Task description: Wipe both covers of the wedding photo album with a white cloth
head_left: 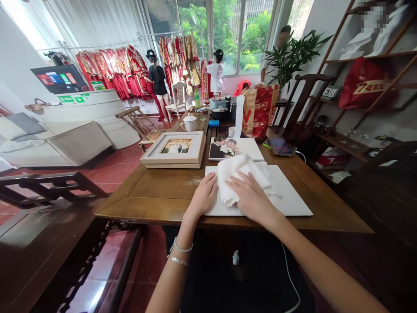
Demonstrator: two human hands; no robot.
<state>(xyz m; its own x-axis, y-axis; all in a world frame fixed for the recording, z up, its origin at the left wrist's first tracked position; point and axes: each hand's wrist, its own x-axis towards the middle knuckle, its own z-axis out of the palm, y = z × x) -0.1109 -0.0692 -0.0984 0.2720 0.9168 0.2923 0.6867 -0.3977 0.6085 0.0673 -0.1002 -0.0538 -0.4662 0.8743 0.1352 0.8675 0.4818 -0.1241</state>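
A white cloth (pixel 243 174), bunched and folded, lies on a white flat board (pixel 293 200) at the table's near edge. My right hand (pixel 252 198) rests on the cloth, fingers spread and pressed down on it. At the board's left side lies my left hand (pixel 205 193), its fingers stretched out, beside the cloth. Behind the board is a printed photo panel (pixel 224 150) showing two people, partly covered by the cloth. To the left sits a pale picture frame (pixel 176 150) with a small photo inside a wide mount.
On the wooden table (pixel 146 204) also stand a white lidded mug (pixel 189 122), a red and brown paper bag (pixel 259 111) and a phone (pixel 283 148) with a cable. Chairs flank the table. Two people stand by red garments (pixel 114 71); another is behind a plant (pixel 288 58).
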